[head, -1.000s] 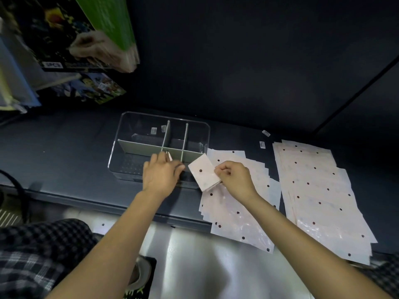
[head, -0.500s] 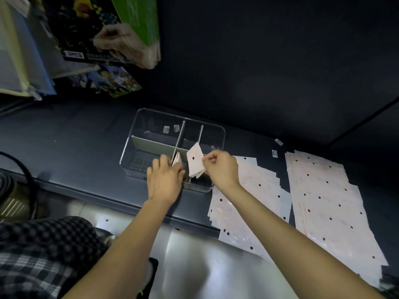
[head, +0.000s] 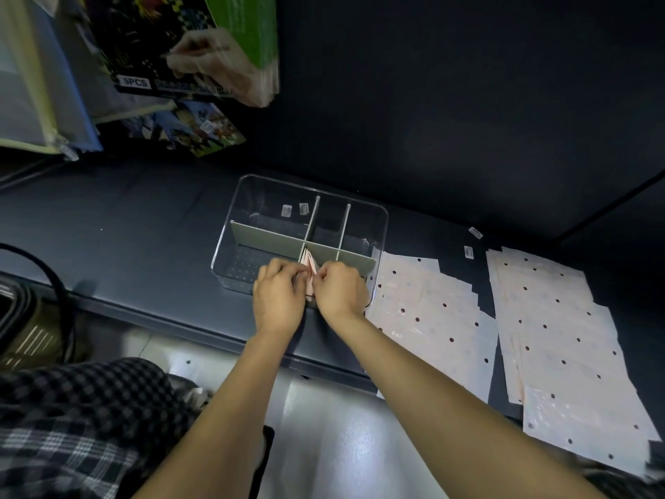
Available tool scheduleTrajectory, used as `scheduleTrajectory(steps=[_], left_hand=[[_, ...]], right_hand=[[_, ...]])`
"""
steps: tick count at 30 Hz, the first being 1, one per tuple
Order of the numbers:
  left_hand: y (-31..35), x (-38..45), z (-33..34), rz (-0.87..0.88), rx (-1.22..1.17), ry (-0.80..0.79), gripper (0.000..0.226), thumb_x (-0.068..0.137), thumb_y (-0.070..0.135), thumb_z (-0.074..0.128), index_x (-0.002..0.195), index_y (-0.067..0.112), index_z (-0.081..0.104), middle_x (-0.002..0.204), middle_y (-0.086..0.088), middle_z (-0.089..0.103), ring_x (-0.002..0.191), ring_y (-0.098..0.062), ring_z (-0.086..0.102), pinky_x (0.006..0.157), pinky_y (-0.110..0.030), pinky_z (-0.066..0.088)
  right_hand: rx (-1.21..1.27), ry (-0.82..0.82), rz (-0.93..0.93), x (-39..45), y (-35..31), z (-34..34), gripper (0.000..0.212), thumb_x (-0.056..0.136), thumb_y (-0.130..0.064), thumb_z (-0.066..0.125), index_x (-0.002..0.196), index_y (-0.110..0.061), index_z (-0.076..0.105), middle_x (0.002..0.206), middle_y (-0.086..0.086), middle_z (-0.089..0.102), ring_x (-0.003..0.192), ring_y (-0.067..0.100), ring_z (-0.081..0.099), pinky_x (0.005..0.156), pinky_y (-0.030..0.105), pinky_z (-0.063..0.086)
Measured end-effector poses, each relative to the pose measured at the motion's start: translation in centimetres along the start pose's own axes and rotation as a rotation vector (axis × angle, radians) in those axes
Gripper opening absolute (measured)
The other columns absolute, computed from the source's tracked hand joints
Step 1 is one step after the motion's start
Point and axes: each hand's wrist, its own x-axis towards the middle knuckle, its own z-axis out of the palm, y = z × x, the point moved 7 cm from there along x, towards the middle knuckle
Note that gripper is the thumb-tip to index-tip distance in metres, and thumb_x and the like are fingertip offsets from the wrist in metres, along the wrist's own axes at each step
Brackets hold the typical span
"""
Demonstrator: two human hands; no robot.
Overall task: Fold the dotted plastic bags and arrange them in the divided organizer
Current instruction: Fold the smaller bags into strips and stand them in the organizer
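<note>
- Pale pink folded bags (head: pixel 309 270) stand on edge between the two hands, in a near compartment of the organizer, just right of the near-far divider.
- Left hand (head: pixel 279 300): fingers curled, pressing against the left face of the folded bags; exact pinch hidden by the knuckles.
- Right hand (head: pixel 340 291): fingers curled, fingertips pinching the right side of the same bags.
- Clear plastic organizer (head: pixel 381 214) sits on the dark shelf (head: pixel 126 217); grey dividers (head: pixel 266 241) split it into compartments. Far compartments hold two small labels only.
- Unfolded dotted bags: one flat stack (head: pixel 431 318) just right of the organizer, touching its right wall; a second stack (head: pixel 561 336) further right.
- Packaged goods (head: pixel 187 48) hang at far left.
- Checked clothing (head: pixel 72 426) near left.
</note>
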Motion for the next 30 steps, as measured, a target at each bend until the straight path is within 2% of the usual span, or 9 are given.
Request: scheduleTrajectory(steps=[7, 12, 15, 17, 20, 22, 24, 27, 30], left_hand=[[0.1, 0.1, 0.4, 0.028, 0.018, -0.041, 0.023, 0.095, 0.018, 0.052, 0.109, 0.023, 0.069, 0.109, -0.002, 0.055, 0.102, -0.022, 0.044, 0.091, -0.034, 0.034], [-0.1, 0.2, 0.8, 0.041, 0.173, -0.061, 0.025, 0.095, 0.024, 0.051, 0.113, 0.020, 0.067, 0.116, -0.005, 0.053, 0.107, -0.026, 0.042, 0.093, -0.036, 0.034], [-0.1, 0.2, 1.0, 0.050, 0.205, -0.060, 0.024, 0.095, 0.024, 0.052, 0.112, 0.021, 0.068, 0.117, -0.007, 0.052, 0.109, -0.027, 0.041, 0.094, -0.039, 0.034], [0.1, 0.1, 1.1, 0.059, 0.223, -0.065, 0.024, 0.094, 0.024, 0.053, 0.112, 0.021, 0.068, 0.119, -0.007, 0.050, 0.110, -0.028, 0.040, 0.094, -0.041, 0.034], [0.7, -0.3, 1.3, 0.090, 0.277, -0.078, 0.024, 0.093, 0.023, 0.056, 0.113, 0.019, 0.067, 0.125, -0.010, 0.048, 0.114, -0.032, 0.038, 0.093, -0.045, 0.033], [1.1, -0.7, 1.5, 0.112, 0.301, -0.089, 0.024, 0.092, 0.023, 0.057, 0.114, 0.018, 0.067, 0.130, -0.013, 0.045, 0.118, -0.035, 0.036, 0.094, -0.048, 0.033], [1.5, -1.0, 1.9, 0.121, 0.306, -0.107, 0.025, 0.091, 0.021, 0.057, 0.114, 0.017, 0.067, 0.133, -0.014, 0.043, 0.121, -0.036, 0.035, 0.096, -0.051, 0.033], [2.4, -1.9, 2.1, 0.159, 0.283, -0.078, 0.023, 0.089, 0.016, 0.060, 0.111, 0.013, 0.068, 0.131, -0.017, 0.045, 0.120, -0.038, 0.036, 0.095, -0.054, 0.035], [5.1, -3.8, 2.2, 0.322, 0.207, 0.019, 0.019, 0.086, 0.009, 0.065, 0.104, 0.007, 0.069, 0.119, -0.018, 0.054, 0.111, -0.038, 0.046, 0.088, -0.052, 0.041]], right_hand=[[0.260, -0.073, 0.086, -0.2, 0.5, 1.0, 0.018, 0.089, -0.025, 0.055, 0.091, -0.023, 0.072, 0.092, 0.002, 0.072, 0.089, 0.025, 0.064, 0.068, 0.028, 0.048], [0.474, -0.063, -0.103, -1.7, 2.1, -1.1, 0.019, 0.089, -0.013, 0.058, 0.103, -0.015, 0.072, 0.101, -0.001, 0.072, 0.089, 0.012, 0.063, 0.083, 0.023, 0.050], [0.371, 0.020, -0.187, -4.4, 7.7, -3.2, 0.016, 0.088, -0.016, 0.061, 0.100, -0.021, 0.070, 0.097, -0.005, 0.069, 0.082, 0.008, 0.058, 0.078, 0.023, 0.048], [0.214, 0.006, -0.192, -6.4, 12.9, -4.0, 0.018, 0.088, -0.021, 0.064, 0.105, -0.021, 0.067, 0.104, -0.008, 0.064, 0.092, 0.009, 0.054, 0.086, 0.025, 0.045], [-0.009, -0.057, -0.184, -9.3, 20.5, -5.2, 0.050, 0.080, -0.037, 0.071, 0.125, -0.021, 0.056, 0.126, -0.009, 0.050, 0.117, 0.012, 0.042, 0.099, 0.014, 0.027], [-0.137, -0.163, -0.223, -11.2, 24.3, -5.1, 0.076, 0.074, -0.054, 0.070, 0.138, -0.025, 0.041, 0.139, -0.013, 0.035, 0.128, 0.008, 0.030, 0.106, 0.019, 0.021], [-0.271, -0.284, -0.317, -12.9, 26.5, -4.5, 0.083, 0.074, -0.061, 0.065, 0.142, -0.028, 0.032, 0.147, -0.013, 0.023, 0.134, 0.008, 0.022, 0.111, 0.026, 0.020], [-0.290, -0.255, -0.438, -13.4, 27.3, -4.7, 0.061, 0.079, -0.032, 0.073, 0.133, -0.018, 0.047, 0.146, -0.001, 0.037, 0.132, 0.019, 0.037, 0.109, 0.036, 0.036], [-0.193, -0.230, -0.477, -12.7, 27.1, -5.5, 0.037, 0.082, -0.012, 0.070, 0.117, -0.012, 0.061, 0.139, 0.002, 0.047, 0.129, 0.022, 0.043, 0.107, 0.028, 0.033]])
